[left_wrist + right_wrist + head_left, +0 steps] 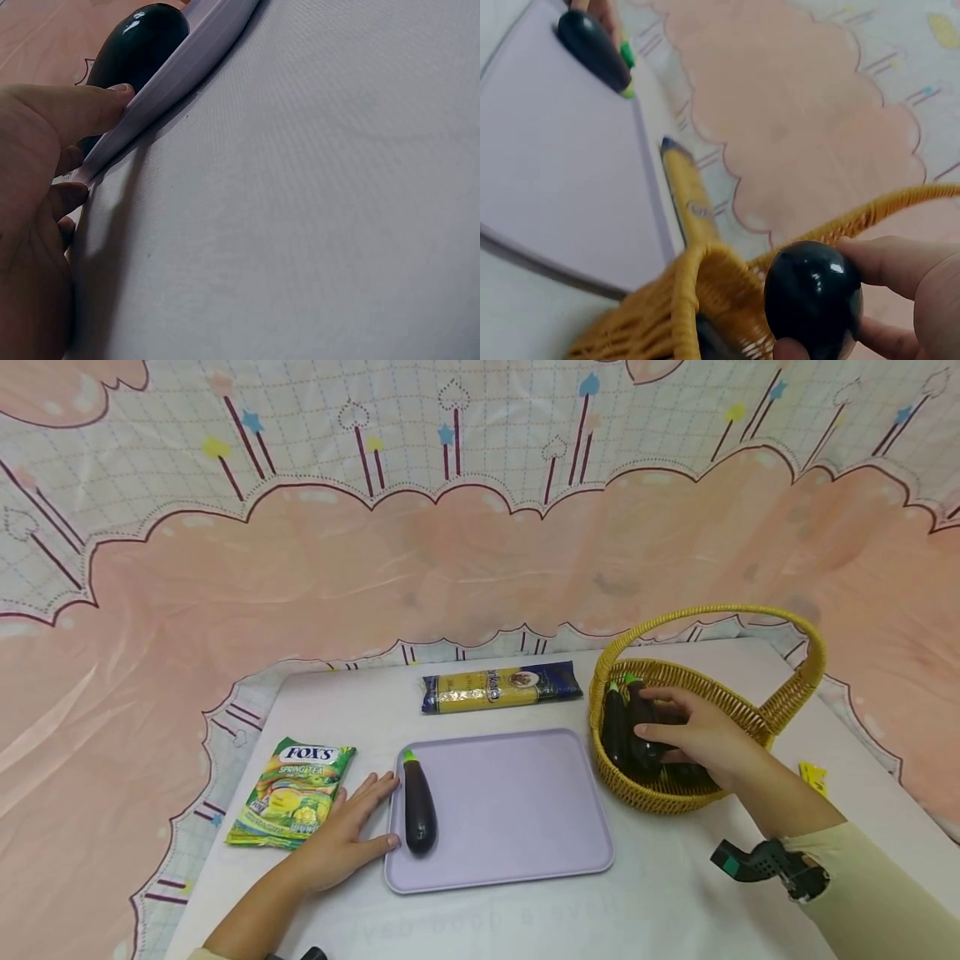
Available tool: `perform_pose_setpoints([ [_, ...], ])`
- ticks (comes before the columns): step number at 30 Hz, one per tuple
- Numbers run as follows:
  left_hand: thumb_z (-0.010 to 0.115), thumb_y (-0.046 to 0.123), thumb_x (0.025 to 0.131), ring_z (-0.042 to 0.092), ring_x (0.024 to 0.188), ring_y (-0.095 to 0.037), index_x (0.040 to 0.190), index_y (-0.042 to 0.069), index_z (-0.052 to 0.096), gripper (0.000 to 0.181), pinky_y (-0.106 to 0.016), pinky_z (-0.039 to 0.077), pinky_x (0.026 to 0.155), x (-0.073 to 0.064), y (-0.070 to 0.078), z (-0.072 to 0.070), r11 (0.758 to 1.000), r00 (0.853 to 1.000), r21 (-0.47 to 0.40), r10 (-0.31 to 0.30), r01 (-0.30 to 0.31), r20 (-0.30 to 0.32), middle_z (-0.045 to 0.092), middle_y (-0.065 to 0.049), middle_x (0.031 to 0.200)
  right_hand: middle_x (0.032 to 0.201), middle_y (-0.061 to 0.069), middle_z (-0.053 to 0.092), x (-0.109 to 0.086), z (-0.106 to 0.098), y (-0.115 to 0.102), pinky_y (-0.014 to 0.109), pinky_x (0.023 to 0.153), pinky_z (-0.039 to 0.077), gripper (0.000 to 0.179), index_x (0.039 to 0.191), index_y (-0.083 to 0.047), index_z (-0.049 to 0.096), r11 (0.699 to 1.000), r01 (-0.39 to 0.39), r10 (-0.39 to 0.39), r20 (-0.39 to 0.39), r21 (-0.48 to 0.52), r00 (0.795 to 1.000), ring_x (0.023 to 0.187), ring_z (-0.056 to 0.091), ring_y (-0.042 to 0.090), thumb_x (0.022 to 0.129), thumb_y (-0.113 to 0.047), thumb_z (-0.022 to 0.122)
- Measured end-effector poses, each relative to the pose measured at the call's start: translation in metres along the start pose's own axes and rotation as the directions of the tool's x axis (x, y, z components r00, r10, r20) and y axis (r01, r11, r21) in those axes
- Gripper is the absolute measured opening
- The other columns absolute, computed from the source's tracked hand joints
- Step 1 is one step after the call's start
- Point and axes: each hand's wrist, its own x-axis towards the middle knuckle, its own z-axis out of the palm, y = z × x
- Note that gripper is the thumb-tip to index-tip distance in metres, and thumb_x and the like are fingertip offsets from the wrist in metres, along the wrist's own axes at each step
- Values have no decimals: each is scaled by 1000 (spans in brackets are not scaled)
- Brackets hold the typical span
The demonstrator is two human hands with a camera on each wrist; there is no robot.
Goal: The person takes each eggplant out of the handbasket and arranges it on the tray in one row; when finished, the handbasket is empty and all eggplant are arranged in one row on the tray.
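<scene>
My right hand [693, 735] is over the wicker basket [652, 802] and grips an eggplant [642, 718] between thumb and fingers. Its rounded dark end [810, 296] faces the right wrist camera. Beside it in the basket lies another eggplant [616, 731], and more dark shapes are partly hidden under the hand. At the left, my left hand [341, 839] touches the edge of the lilac tray [510, 818] with its fingers extended. On the tray's left side rests one eggplant [420, 810], green stem pointing away; the thumb [97, 109] is right at the rim near it.
A green candy bag [292, 797] lies left of the tray, close to the left hand. Behind the tray is a blue and yellow pasta packet [498, 687]. The basket's tall handle [720, 610] arches over it. A small yellow wrapper [813, 777] sits right of the basket.
</scene>
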Motion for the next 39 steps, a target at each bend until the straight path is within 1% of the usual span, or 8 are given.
perform_pose_setpoints([
  [4,79,34,96,13,162,-46,164,8,41,83,-73,-8,124,0,-1,0,1000,1000,4,5,-5,0,34,-18,171,165,31,31,-14,5,-6,38,89,64,81,166,-11,35,1000,2,-2,-10,-2,1000,134,52,47,100,-27,79],
  [9,79,34,96,13,162,-46,164,9,41,82,-73,-8,124,0,-2,0,1000,1000,2,8,-8,-2,35,-18,171,164,28,35,-31,15,-15,35,86,64,79,164,-13,40,1000,26,-26,-23,8,999,123,57,39,98,-25,81],
  [16,80,33,95,13,162,-46,164,9,41,83,-73,-8,125,-1,-4,1,1000,1000,-5,14,-14,-11,37,-17,170,160,24,38,-49,35,-21,32,81,63,76,161,-13,44,999,47,-47,-26,-6,999,117,53,34,96,-20,82],
  [21,80,33,95,13,162,-46,164,8,41,83,-73,-8,124,-1,-4,2,1000,1000,-7,19,-19,-12,37,-18,170,158,24,40,-57,46,-20,33,83,63,74,158,-13,46,998,67,-66,-28,19,997,116,57,36,95,-19,84],
  [26,80,33,96,13,162,-46,164,7,41,83,-72,-8,125,1,-3,1,1000,1000,-8,13,-13,-7,36,-18,171,159,23,40,-63,51,-17,33,84,62,75,158,-14,46,998,48,-46,-46,42,998,118,55,36,94,-20,84],
  [31,80,34,96,12,162,-45,164,8,41,83,-72,-8,125,1,-2,0,1000,1000,-8,5,-5,-3,36,-17,171,156,23,42,-72,56,-19,32,83,62,74,156,-13,47,997,68,-65,-61,43,996,113,57,35,93,-18,85],
  [35,80,34,96,13,162,-45,164,7,42,83,-72,-8,125,1,-3,0,1000,1000,-3,11,-11,-7,36,-18,171,155,22,42,-77,59,-21,32,81,61,72,155,-12,49,993,95,-91,-53,74,994,110,58,34,92,-14,85],
  [39,80,34,96,13,162,-45,164,8,42,82,-72,-8,125,0,-5,0,1000,1000,-1,11,-11,-6,36,-18,171,156,21,41,-79,63,-25,34,82,61,71,154,-13,49,990,99,-97,-26,98,995,110,58,34,93,-14,84],
])
